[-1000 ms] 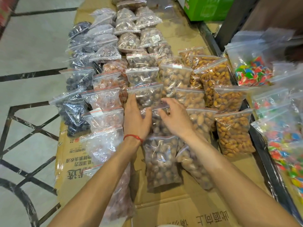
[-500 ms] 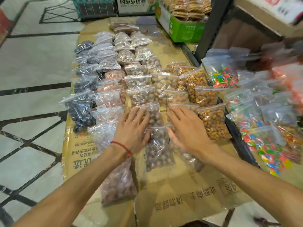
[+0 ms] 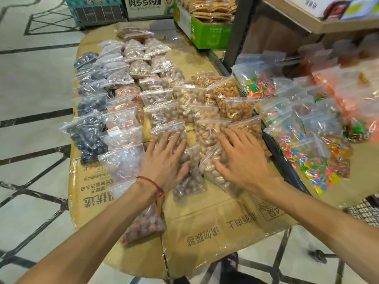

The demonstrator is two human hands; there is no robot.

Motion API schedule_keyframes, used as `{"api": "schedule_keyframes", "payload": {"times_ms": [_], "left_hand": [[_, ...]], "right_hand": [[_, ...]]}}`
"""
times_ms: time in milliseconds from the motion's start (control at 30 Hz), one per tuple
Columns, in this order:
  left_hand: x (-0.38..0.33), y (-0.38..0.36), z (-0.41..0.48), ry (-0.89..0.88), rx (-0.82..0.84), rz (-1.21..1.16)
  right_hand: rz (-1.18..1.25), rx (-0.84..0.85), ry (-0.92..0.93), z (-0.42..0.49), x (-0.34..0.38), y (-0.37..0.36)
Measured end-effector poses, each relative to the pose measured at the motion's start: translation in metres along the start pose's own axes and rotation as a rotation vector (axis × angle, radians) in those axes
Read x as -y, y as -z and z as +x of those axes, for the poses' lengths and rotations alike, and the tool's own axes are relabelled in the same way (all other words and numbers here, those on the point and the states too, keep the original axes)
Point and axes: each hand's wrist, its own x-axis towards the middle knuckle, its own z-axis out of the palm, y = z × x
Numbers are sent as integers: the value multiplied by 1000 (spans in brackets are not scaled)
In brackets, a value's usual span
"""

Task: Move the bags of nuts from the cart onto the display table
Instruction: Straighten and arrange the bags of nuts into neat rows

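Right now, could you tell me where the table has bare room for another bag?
Bare cardboard runs along the near edge, right of the nearest bag, and at the far corner beside the green box. The bags of nuts crowd everything between.

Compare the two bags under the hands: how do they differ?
The left bag, under the left hand, holds round, dark brown nuts; the right bag, under the right hand, holds paler, longer ones. The left bag lies straight toward the person; the right bag slants out to the right. Both are clear zip bags lying flat on the cardboard.
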Motion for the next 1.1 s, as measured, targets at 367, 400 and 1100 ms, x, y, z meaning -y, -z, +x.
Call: {"api": "schedule_keyframes", "payload": {"times_ms": [367, 400, 1100], "left_hand": [[-100, 14, 50, 135, 94, 129], [-109, 17, 53, 155, 101, 143], [-112, 39, 117, 315, 54, 88]], "right_hand": [[126, -93, 82, -4, -102, -32], [122, -77, 102, -4, -112, -35], [209, -125, 275, 72, -165, -33]]}}
